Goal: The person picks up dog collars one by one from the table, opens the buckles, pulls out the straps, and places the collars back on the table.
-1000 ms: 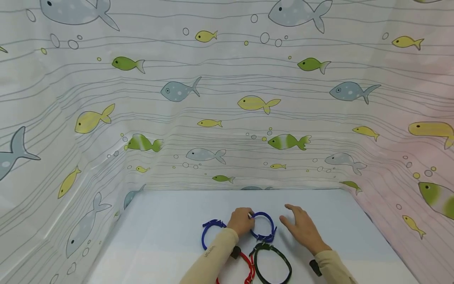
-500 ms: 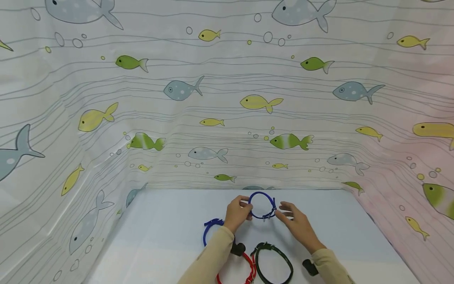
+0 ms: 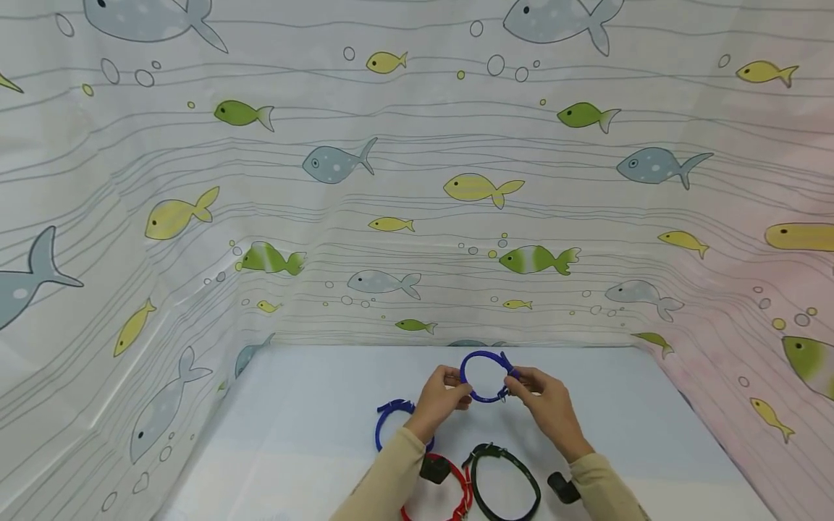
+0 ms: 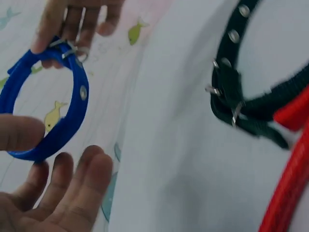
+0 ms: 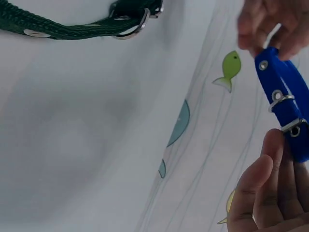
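Note:
A blue buckled collar (image 3: pixel 464 373) is held up off the table between both hands, its loop facing me. My left hand (image 3: pixel 443 399) pinches the band on its left side, thumb against fingers. At the buckle side, my right hand (image 3: pixel 546 405) grips the collar with thumb and fingers. The left wrist view shows the collar's eyelets and band (image 4: pixel 75 121) with the left thumb on it. Metal buckle parts (image 5: pixel 289 126) show close to the right fingers in the right wrist view. A second blue collar (image 3: pixel 381 428) lies on the table, partly hidden by the left arm.
A red collar (image 3: pixel 467 488) and a dark green collar (image 3: pixel 536 486) lie side by side on the white table (image 3: pixel 293 434), nearer me. Fish-patterned sheeting (image 3: pixel 417 253) rises behind the table and at both sides. Dark wrist cameras (image 3: pixel 563 488) are worn on both wrists.
My left hand has lifted the blue collar from the table and raised it away from the other collars. The right hand has come in from the right and taken hold of its buckle side.

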`<control>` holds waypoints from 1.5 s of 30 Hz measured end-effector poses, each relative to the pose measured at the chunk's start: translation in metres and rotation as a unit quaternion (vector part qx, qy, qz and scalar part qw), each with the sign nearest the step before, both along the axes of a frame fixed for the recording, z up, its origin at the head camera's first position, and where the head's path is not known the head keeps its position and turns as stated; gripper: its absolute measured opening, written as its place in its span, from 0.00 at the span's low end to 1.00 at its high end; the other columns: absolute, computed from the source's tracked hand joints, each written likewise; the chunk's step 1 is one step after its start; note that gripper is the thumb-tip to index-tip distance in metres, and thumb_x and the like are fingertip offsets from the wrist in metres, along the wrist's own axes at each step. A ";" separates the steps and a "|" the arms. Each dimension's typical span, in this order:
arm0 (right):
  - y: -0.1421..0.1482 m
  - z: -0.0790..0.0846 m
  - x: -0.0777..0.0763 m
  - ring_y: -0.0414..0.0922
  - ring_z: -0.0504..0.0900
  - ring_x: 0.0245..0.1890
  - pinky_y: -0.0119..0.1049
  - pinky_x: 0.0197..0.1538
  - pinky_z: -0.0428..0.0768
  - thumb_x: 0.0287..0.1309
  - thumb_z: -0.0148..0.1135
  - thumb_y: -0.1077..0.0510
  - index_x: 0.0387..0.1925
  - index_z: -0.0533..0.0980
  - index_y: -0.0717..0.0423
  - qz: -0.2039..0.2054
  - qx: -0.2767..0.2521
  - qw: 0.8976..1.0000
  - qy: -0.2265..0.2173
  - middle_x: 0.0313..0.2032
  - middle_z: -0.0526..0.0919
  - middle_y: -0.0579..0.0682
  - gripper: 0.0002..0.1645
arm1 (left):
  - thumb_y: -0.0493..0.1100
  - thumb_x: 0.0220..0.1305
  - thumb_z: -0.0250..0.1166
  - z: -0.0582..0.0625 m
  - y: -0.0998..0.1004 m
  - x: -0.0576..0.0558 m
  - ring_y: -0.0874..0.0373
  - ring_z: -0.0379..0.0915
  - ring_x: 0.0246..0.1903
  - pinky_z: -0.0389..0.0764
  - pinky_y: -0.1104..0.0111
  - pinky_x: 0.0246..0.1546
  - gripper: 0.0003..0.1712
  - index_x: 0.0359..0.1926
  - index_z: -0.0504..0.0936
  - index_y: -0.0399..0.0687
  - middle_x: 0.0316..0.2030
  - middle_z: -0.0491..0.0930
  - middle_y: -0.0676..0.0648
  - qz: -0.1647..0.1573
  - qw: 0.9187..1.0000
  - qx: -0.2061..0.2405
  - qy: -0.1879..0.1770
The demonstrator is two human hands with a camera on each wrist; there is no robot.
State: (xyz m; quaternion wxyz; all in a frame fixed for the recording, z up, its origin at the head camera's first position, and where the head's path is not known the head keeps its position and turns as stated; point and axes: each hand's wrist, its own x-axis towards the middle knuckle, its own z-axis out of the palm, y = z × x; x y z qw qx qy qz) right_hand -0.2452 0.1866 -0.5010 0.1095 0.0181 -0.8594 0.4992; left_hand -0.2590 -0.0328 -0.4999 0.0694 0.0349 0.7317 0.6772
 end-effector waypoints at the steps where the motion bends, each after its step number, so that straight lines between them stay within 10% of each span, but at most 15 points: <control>1: 0.000 0.002 0.001 0.44 0.85 0.45 0.38 0.45 0.82 0.61 0.71 0.42 0.52 0.83 0.52 0.004 0.008 1.000 0.005 0.40 0.88 0.44 0.25 | 0.41 0.66 0.68 -0.001 -0.002 0.001 0.50 0.83 0.38 0.85 0.60 0.41 0.22 0.56 0.73 0.37 0.45 0.77 0.42 -0.006 1.000 -0.022 0.006; 9: 0.000 0.014 0.005 0.40 0.84 0.43 0.39 0.46 0.83 0.58 0.74 0.44 0.50 0.85 0.47 0.053 0.086 0.994 0.038 0.39 0.87 0.39 0.21 | 0.56 0.70 0.66 0.004 -0.018 0.001 0.47 0.71 0.61 0.75 0.53 0.60 0.35 0.71 0.69 0.48 0.60 0.75 0.47 -0.070 0.968 -0.186 0.155; 19: -0.002 0.021 0.010 0.36 0.81 0.40 0.31 0.42 0.82 0.58 0.74 0.50 0.49 0.86 0.40 0.161 0.124 0.976 0.072 0.40 0.83 0.32 0.16 | 0.66 0.62 0.68 0.035 -0.018 0.001 0.63 0.77 0.47 0.79 0.70 0.47 0.33 0.61 0.82 0.54 0.52 0.83 0.58 -0.189 0.870 -0.361 0.277; 33: -0.002 0.027 0.017 0.38 0.85 0.41 0.30 0.42 0.83 0.57 0.74 0.48 0.46 0.86 0.47 0.238 0.095 0.966 0.030 0.40 0.85 0.39 0.16 | 0.67 0.65 0.64 0.020 -0.018 0.006 0.74 0.72 0.33 0.75 0.78 0.34 0.25 0.49 0.88 0.57 0.38 0.83 0.65 -0.206 0.867 -0.335 0.308; 45: -0.004 0.026 0.018 0.35 0.80 0.36 0.33 0.37 0.79 0.57 0.75 0.46 0.42 0.85 0.34 0.171 0.114 0.975 0.083 0.36 0.84 0.30 0.11 | 0.60 0.70 0.64 0.014 -0.021 0.008 0.70 0.71 0.30 0.72 0.79 0.30 0.18 0.48 0.89 0.56 0.32 0.79 0.63 -0.158 0.856 -0.287 0.400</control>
